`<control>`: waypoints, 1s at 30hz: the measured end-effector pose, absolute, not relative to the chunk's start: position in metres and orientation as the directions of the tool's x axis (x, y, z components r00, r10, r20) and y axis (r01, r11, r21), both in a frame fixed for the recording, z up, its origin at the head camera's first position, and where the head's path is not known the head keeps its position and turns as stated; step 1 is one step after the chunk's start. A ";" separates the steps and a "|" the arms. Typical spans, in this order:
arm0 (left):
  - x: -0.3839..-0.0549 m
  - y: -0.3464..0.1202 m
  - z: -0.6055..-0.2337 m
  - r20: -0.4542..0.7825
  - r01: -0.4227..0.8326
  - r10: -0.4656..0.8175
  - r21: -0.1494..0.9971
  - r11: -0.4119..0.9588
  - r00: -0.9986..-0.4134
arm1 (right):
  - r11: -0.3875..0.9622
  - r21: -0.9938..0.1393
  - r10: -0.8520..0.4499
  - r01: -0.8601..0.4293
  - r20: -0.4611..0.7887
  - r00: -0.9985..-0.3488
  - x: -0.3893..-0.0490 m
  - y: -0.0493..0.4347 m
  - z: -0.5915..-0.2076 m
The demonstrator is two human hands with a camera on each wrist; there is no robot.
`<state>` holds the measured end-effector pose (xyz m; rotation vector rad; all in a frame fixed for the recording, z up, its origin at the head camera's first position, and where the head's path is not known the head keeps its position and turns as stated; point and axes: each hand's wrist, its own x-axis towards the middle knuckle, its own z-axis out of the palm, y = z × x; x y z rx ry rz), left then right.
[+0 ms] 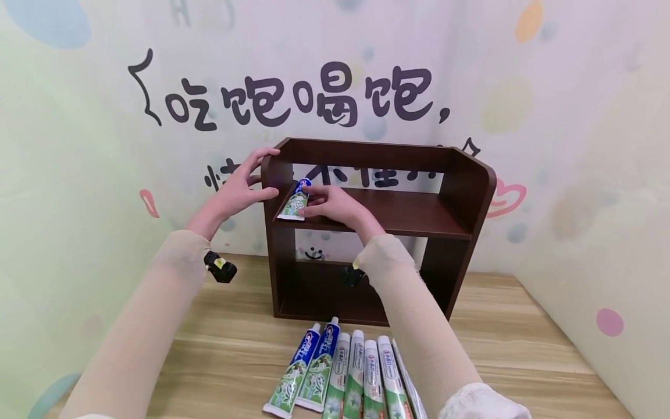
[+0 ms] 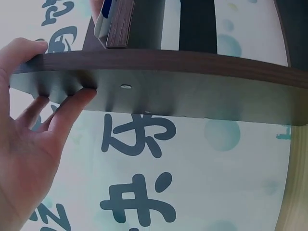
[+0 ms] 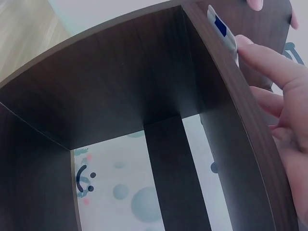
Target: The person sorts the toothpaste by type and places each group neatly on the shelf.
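Observation:
A brown desktop shelf unit (image 1: 419, 210) stands on the table. My left hand (image 1: 238, 189) rests at its left side panel: one fingertip lies over the top edge, and the thumb (image 2: 79, 103) touches the outer face. On the upper shelf, at its left end, lies a blue, green and white toothpaste tube (image 1: 294, 203), its flat end toward the front edge. My right hand (image 1: 337, 206) holds this tube from the right with bent fingers. In the right wrist view the tube's flat end (image 3: 224, 29) shows at the shelf edge beside a fingertip (image 3: 244, 42).
In front of the unit, two blue-green toothpaste tubes (image 1: 298, 366) lie beside several white-green tubes (image 1: 357, 369) in a row on the wooden table (image 1: 220, 355). The right forearm passes over the right end of the row. A printed wall (image 1: 335, 35) stands behind the unit.

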<state>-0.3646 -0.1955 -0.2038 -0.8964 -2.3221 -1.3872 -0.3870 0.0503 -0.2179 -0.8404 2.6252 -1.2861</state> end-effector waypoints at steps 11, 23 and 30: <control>-0.366 -0.193 -0.204 0.556 0.652 0.341 0.667 0.359 -0.757 | 0.527 -0.710 -0.521 -0.467 0.164 -0.838 -0.388 0.047 -0.220; -0.367 -0.189 -0.209 0.586 0.653 0.291 0.651 0.386 -0.756 | 0.540 -0.683 -0.524 -0.493 0.186 -0.831 -0.390 0.046 -0.223; -0.367 -0.189 -0.209 0.589 0.655 0.288 0.653 0.381 -0.755 | 0.535 -0.682 -0.529 -0.499 0.190 -0.827 -0.389 0.046 -0.222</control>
